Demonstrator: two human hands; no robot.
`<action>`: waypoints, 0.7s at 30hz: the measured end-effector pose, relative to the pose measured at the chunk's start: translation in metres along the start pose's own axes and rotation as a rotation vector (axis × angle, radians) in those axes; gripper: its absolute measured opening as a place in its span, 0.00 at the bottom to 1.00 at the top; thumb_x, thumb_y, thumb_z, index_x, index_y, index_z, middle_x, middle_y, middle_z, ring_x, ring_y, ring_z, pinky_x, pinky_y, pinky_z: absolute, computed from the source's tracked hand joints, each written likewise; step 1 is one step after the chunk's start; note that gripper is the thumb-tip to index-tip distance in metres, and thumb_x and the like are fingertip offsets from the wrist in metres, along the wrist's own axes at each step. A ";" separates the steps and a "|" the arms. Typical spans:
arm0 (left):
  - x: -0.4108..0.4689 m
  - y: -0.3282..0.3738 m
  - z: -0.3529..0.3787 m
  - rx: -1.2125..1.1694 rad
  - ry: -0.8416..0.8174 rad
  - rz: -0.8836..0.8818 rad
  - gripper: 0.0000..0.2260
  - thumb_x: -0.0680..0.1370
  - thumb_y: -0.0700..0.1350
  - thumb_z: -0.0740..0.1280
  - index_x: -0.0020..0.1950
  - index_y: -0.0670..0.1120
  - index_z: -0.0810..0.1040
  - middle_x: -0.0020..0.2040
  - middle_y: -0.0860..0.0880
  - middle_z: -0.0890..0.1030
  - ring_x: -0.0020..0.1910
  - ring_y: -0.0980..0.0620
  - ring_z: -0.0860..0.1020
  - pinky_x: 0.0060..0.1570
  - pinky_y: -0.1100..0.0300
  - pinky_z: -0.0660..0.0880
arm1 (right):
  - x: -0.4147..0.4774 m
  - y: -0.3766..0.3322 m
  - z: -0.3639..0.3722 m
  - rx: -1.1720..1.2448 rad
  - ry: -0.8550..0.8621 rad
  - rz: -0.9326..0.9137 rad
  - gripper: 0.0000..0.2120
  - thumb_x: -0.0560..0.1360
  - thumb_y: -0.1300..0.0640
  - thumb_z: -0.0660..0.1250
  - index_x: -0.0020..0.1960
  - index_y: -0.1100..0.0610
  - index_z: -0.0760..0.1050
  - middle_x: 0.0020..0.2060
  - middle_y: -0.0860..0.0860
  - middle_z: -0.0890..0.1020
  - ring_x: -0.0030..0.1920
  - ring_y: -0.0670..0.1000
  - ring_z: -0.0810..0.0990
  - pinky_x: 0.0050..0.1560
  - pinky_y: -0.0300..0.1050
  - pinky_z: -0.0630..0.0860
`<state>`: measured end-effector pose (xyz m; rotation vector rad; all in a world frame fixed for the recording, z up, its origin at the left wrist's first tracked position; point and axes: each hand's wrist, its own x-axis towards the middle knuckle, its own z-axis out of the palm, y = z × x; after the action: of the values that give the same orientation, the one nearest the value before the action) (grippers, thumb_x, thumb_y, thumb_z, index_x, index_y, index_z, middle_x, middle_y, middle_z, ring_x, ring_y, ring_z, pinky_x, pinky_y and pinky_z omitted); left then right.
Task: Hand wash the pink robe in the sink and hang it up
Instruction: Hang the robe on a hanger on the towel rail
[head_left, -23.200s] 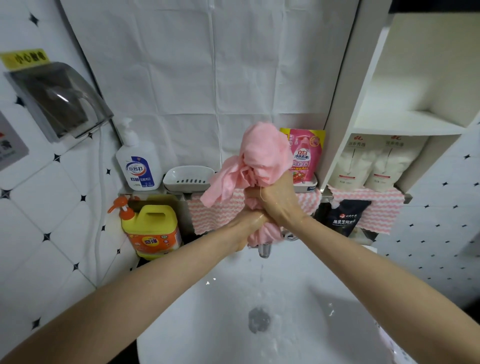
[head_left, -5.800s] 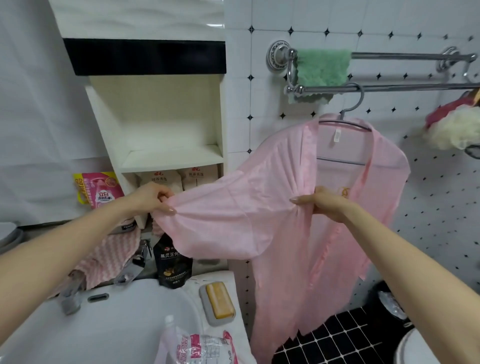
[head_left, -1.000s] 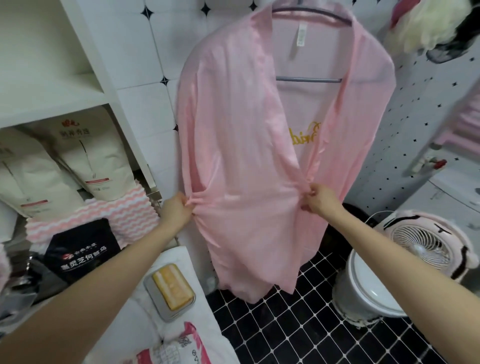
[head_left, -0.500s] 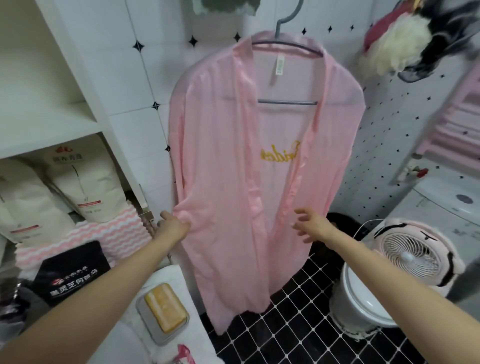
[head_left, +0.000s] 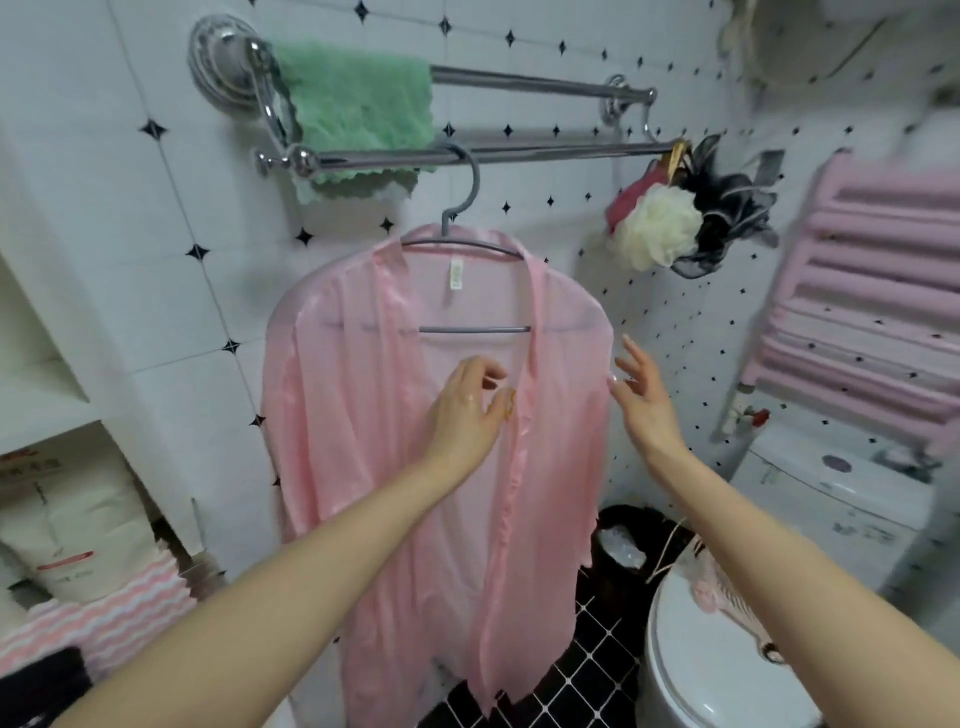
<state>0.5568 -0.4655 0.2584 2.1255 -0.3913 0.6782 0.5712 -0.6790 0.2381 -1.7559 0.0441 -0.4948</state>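
While the pink robe (head_left: 363, 415) hangs open-fronted on a grey hanger (head_left: 470, 208), whose hook sits over the lower bar of a chrome towel rail (head_left: 545, 148) on the white tiled wall, both hands are raised at the garment's chest. Left hand (head_left: 467, 415): in front of the robe, just beside the satin front band and a scrap of yellow embroidery; fingers loosely curled, grip slack, nothing held; contact with the cloth cannot be told. Right hand (head_left: 641, 400): at the robe's outer edge on the person's right, below the shoulder; fingers spread, grip wide, fingertips at the fabric's edge or just off it. A white label shows inside the robe's collar, and its hem hangs above the black tiled floor (head_left: 597, 649). A green towel (head_left: 358, 98) is draped over the rail's left end. Bath puffs (head_left: 660, 228) in cream, red and black hang from the rail's right end. Pink radiator (head_left: 872, 291) on the right wall. White toilet lid (head_left: 691, 649) low right. White shelf unit (head_left: 31, 395) at left, with pale bags (head_left: 67, 519) under it and a pink striped cloth (head_left: 104, 608) below them
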 end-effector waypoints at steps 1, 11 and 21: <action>0.014 0.014 0.001 0.058 0.130 0.127 0.08 0.73 0.44 0.66 0.49 0.43 0.76 0.48 0.46 0.78 0.48 0.47 0.77 0.47 0.55 0.71 | 0.004 -0.009 0.000 0.032 -0.006 -0.033 0.22 0.80 0.55 0.62 0.72 0.44 0.63 0.65 0.48 0.72 0.61 0.49 0.73 0.58 0.40 0.71; 0.137 0.053 -0.031 0.479 -0.090 0.386 0.08 0.76 0.48 0.66 0.52 0.46 0.81 0.50 0.48 0.82 0.54 0.46 0.78 0.55 0.54 0.67 | 0.028 -0.029 -0.010 -0.017 -0.092 0.137 0.12 0.77 0.59 0.65 0.60 0.56 0.79 0.48 0.59 0.82 0.48 0.55 0.80 0.58 0.53 0.76; 0.112 0.050 -0.039 0.243 0.162 0.446 0.14 0.67 0.32 0.57 0.47 0.39 0.78 0.47 0.42 0.78 0.48 0.45 0.75 0.48 0.53 0.74 | 0.015 -0.017 -0.017 0.090 -0.066 0.147 0.02 0.74 0.60 0.69 0.47 0.55 0.79 0.43 0.59 0.82 0.42 0.53 0.79 0.49 0.51 0.78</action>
<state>0.6093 -0.4675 0.3758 2.2058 -0.7362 1.1973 0.5745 -0.6951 0.2613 -1.6653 0.1026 -0.3268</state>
